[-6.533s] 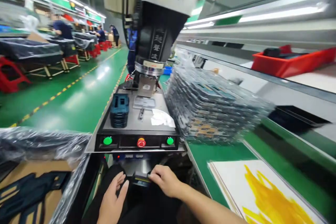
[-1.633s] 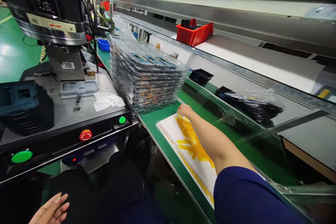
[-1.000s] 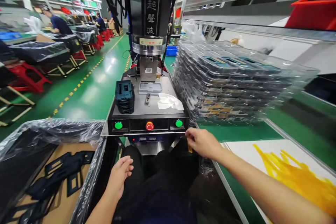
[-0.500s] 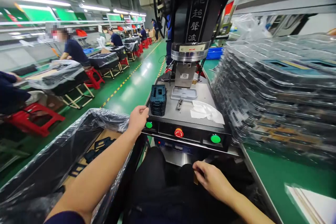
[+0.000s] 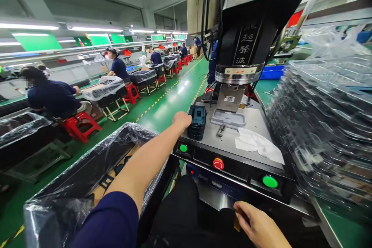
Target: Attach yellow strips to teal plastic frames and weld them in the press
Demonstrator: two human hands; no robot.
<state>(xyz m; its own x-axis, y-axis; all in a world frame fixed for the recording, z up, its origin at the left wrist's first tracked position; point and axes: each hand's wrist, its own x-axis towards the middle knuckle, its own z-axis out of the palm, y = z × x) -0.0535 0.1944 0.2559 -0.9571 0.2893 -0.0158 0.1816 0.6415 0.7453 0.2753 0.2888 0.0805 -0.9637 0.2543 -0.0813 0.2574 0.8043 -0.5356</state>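
Note:
My left hand [image 5: 182,121] reaches forward with curled fingers to the left edge of a stack of dark teal plastic frames [image 5: 197,120]. Its fingertips are hidden there, and what they hold, if anything, does not show. My right hand [image 5: 257,221] is low, above my lap, closed on a small brownish-yellow piece [image 5: 236,224] that peeks out below the fingers. Behind the stack's right side lies a pale grey fixture [image 5: 228,118] under the metal horn [image 5: 231,99] of an ultrasonic press. A small metal part [image 5: 221,130] rests in front of the fixture.
Green buttons [image 5: 270,181] and a red stop button [image 5: 218,164] line the press front. A white cloth [image 5: 258,143] lies on its table. To the left stands a plastic-lined bin [image 5: 72,174] with dark frames; clear trays [image 5: 322,124] are piled right. Several co-workers [image 5: 55,89] sit left.
My view has swung left, so the press appears farther right. My left hand has moved forward, from beside the stack to its edge. My right hand stays low with the brownish-yellow piece.

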